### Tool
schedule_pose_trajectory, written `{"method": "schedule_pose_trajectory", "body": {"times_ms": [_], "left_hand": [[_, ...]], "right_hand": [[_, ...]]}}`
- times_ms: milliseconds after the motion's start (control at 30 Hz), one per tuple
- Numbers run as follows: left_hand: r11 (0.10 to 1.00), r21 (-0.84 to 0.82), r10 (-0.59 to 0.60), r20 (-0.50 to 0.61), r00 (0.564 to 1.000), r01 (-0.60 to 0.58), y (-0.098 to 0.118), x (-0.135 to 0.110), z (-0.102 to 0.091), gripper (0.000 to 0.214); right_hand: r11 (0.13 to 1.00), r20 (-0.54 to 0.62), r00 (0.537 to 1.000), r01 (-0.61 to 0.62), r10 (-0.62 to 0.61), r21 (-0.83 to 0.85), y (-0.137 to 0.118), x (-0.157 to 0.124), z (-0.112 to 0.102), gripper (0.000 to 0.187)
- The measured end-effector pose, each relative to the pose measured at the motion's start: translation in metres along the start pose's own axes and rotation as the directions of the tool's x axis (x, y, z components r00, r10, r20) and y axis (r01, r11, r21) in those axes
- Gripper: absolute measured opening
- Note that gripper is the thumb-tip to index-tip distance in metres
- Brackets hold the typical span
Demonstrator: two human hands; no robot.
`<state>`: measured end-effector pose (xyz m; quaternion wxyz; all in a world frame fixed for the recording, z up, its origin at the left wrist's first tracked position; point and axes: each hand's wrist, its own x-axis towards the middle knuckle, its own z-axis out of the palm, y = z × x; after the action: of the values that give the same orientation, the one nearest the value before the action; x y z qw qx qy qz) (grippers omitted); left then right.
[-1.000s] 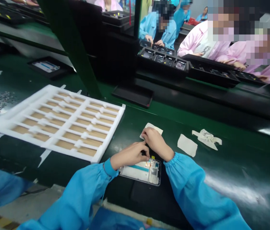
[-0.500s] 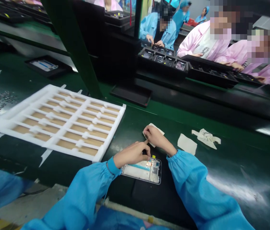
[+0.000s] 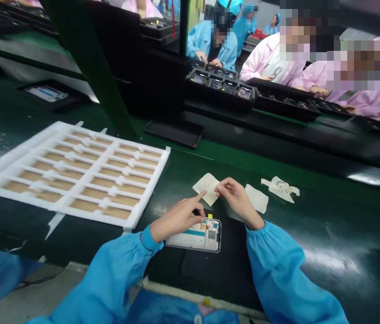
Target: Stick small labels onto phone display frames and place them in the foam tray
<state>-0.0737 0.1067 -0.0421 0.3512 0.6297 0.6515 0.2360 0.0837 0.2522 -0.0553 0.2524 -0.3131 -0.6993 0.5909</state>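
My left hand point(image 3: 185, 218) lies over the upper left part of a phone frame point(image 3: 194, 240), a thin silvery plate with a blue strip and a yellow tab at its top edge. Its index finger reaches out to a cream backing sheet point(image 3: 206, 183), while the thumb rests at the frame's upper edge. Beyond it, my right hand point(image 3: 235, 200) pinches thumb and fingers together at the right corner of that sheet. Whatever lies between those fingertips is too small to make out. Beneath the phone frame is a dark mat point(image 3: 226, 265).
Right of the hands lie another cream sheet point(image 3: 257, 199) and a crumpled piece point(image 3: 281, 188). A white foam tray point(image 3: 134, 218) with slots fills the left. Behind stand a flat black tray point(image 3: 176, 130) and a slanted green post point(image 3: 91, 76). Co-workers sit across the bench.
My right hand has moved right across the cream sheet, from its left part to its right corner. My left index finger now reaches onto the sheet. The view has shifted slightly.
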Motion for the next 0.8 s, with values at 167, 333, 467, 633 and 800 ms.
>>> {"method": "schedule_pose_trajectory", "body": {"times_ms": [167,333,467,633,800], "left_hand": [[0.992,0.089,0.095,-0.113,0.989,-0.085,0.014,-0.024,0.007,0.012],[0.861,0.382,0.46,-0.307,0.833,-0.335,0.041,-0.044,0.034,0.022],[0.812,0.449,0.547,-0.36,0.756,-0.374,0.052,-0.046,0.054,0.023],[0.797,0.511,0.51,-0.28,0.814,-0.323,0.048,-0.051,0.05,0.032],[0.802,0.447,0.54,-0.264,0.799,-0.395,0.043,-0.06,0.044,0.032]], "right_hand": [[0.997,-0.197,0.979,-0.032,0.044,0.065,-0.005,-0.057,-0.015,0.029],[0.999,-0.35,0.937,0.031,-0.014,0.043,-0.027,-0.111,-0.012,0.019],[0.981,-0.391,0.901,0.159,-0.189,-0.108,-0.032,-0.14,-0.003,0.01],[0.964,-0.405,0.875,0.23,-0.266,-0.135,-0.02,-0.151,0.004,0.01],[0.939,-0.424,0.84,0.271,-0.338,-0.213,-0.014,-0.157,0.009,0.015]]}}
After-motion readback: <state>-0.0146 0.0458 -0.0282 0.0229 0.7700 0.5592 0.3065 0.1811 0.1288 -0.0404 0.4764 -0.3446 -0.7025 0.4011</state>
